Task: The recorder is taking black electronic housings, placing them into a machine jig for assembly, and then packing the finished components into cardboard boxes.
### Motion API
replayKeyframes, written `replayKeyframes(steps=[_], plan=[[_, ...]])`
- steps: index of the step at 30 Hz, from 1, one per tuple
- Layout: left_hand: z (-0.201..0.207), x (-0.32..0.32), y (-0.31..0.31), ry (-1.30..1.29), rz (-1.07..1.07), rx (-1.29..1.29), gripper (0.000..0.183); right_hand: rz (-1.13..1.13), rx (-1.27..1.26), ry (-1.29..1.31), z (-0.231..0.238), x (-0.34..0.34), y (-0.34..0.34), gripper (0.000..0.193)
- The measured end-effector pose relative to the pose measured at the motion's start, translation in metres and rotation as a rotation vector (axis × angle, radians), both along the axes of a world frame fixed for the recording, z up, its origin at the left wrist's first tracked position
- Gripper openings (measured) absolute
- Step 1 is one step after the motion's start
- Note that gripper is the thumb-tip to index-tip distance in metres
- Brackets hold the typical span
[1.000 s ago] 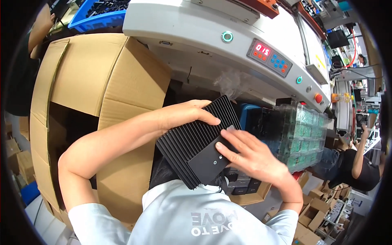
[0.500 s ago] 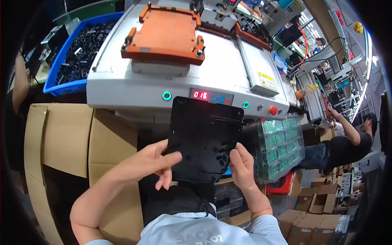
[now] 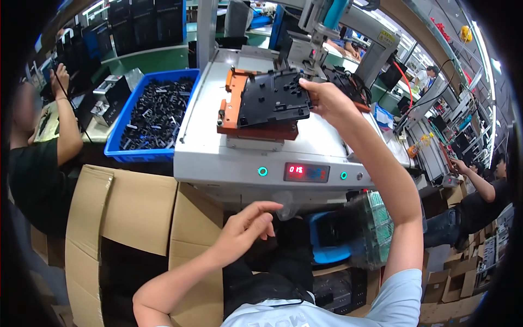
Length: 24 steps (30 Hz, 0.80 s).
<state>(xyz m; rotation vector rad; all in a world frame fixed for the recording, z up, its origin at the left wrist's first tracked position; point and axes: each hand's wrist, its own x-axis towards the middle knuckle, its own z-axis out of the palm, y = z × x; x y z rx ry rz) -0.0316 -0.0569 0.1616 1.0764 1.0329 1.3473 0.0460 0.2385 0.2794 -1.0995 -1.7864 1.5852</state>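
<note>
My right hand grips a black plastic panel by its right edge, with the thumb on top. The panel is tilted over an orange fixture on the white machine and hides much of it; whether the two touch I cannot tell. Raised molded bosses and cutouts show on the panel's upper face. My left hand hovers in front of the machine, below its front edge, fingers apart and holding nothing. Beside its fingertips is a blurred, translucent thing that I cannot make out.
A blue bin of small black parts stands left of the machine. Cardboard boxes are at lower left. Clear trays with green pieces and a blue container sit below right. Other people work at both sides.
My right hand has carried the panel up and forward from in front of me to over the orange fixture. My left hand has let go of it. The view has shifted too.
</note>
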Motion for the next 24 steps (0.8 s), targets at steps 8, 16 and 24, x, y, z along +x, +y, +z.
replayKeyframes(steps=[8,16,24], plan=[[0.049,-0.042,0.032,1.043,0.398,0.689,0.035,0.026,-0.234,0.023,-0.019,-0.031,0.031,0.018],[0.071,-0.075,0.142,1.487,0.427,0.561,0.058,0.180,-0.277,-0.414,-0.023,-0.025,0.053,0.048],[0.052,-0.063,0.153,1.838,0.346,0.436,0.094,-0.214,1.275,-0.634,-0.022,-0.034,0.063,0.043]])
